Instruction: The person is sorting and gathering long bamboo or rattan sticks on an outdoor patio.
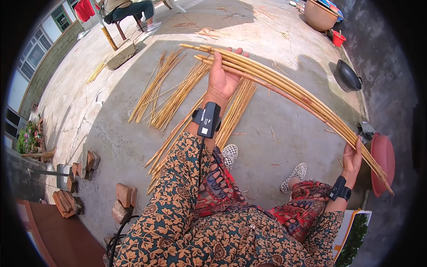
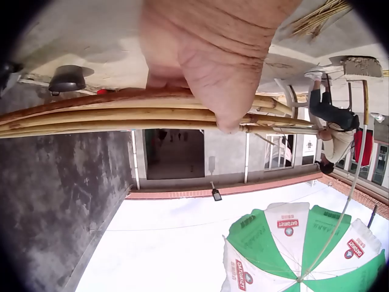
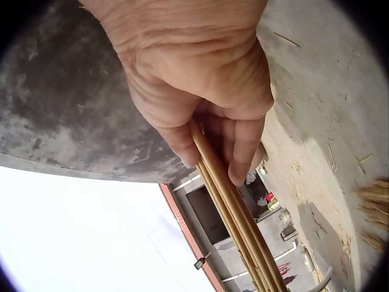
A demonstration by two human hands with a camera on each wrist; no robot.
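Note:
A bundle of several long, straw-coloured dry stalks (image 1: 284, 84) stretches in a gentle bow across the head view, raised above the ground. Near its upper-left end my left hand (image 1: 222, 80) grips it. The left wrist view shows that thumb (image 2: 222, 91) lying over the stalks. Toward the other end, at the right, my right hand (image 1: 352, 158) holds the bundle, its tips sticking out past the fingers. In the right wrist view the stalks (image 3: 237, 210) run out between thumb and fingers. Below the left arm lie piles of similar stalks (image 1: 238, 109) (image 1: 178, 95).
Bricks (image 1: 126, 196) lie on the concrete at the left. A reddish basin (image 1: 383, 164) stands beside my right hand, with a black pan (image 1: 348, 75) and a clay pot (image 1: 320, 15) farther along the wall. A seated person (image 1: 131, 11) is at the upper left.

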